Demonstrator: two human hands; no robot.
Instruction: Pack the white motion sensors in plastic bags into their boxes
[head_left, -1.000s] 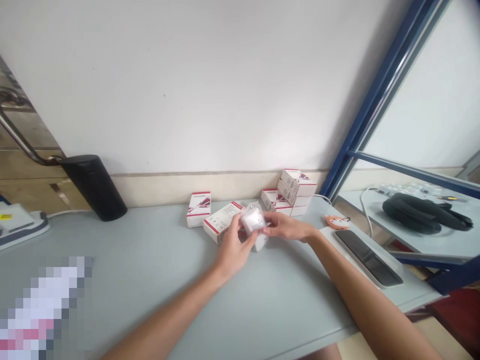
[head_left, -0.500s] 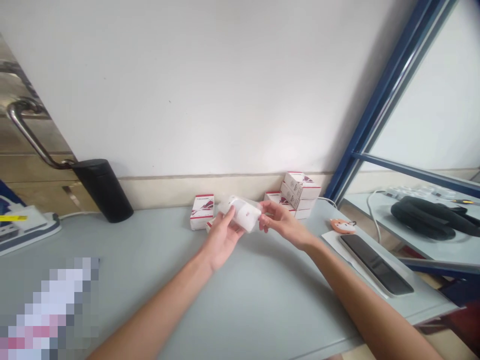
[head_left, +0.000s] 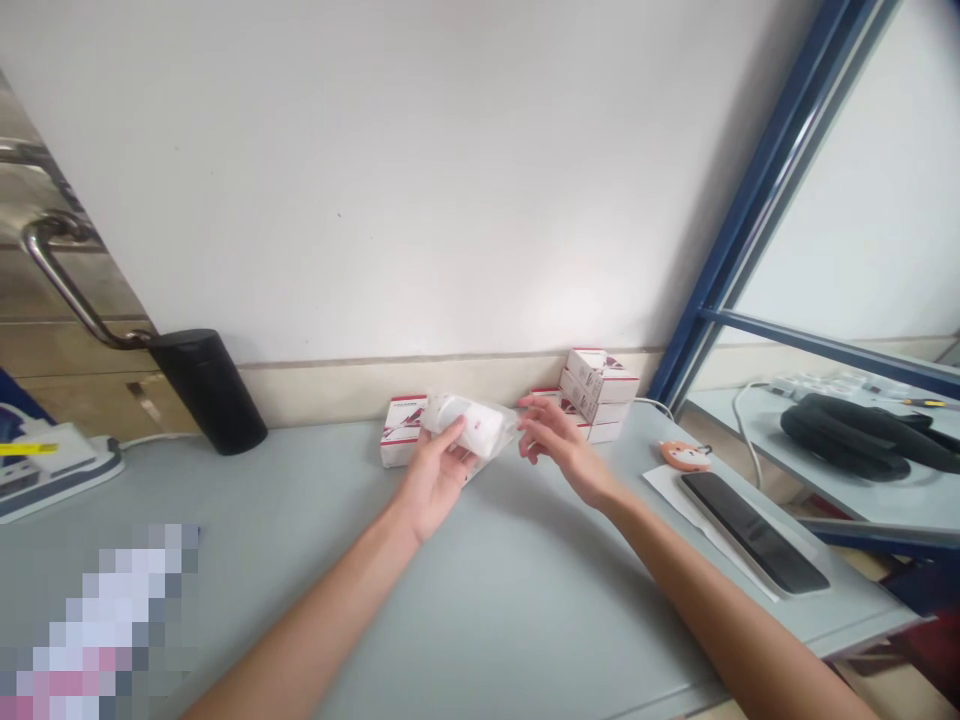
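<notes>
Over the middle of the desk, a white rounded device (head_left: pixel 480 428) with a small red mark sits inside a clear plastic bag (head_left: pixel 504 440). My left hand (head_left: pixel 435 475) is wrapped round it from below, thumb on top. Just right of the bag's loose end is my right hand (head_left: pixel 559 445), its fingers bent and apart with nothing seen between them; whether a fingertip touches the plastic is hard to make out. Behind my left hand lies a white and red box (head_left: pixel 401 432), partly hidden.
Several white and red boxes (head_left: pixel 600 390) are stacked by the wall at right. A phone (head_left: pixel 754 530) lies on white paper, with an orange and white animal-shaped item (head_left: pixel 684 455) behind it. At left stand a black bottle (head_left: pixel 210 390) and a power strip (head_left: pixel 67 465).
My left hand has shifted the bagged device slightly left and tilted it. The fingers of my right hand have come off its end and loosened; more of the bag's loose plastic shows.
</notes>
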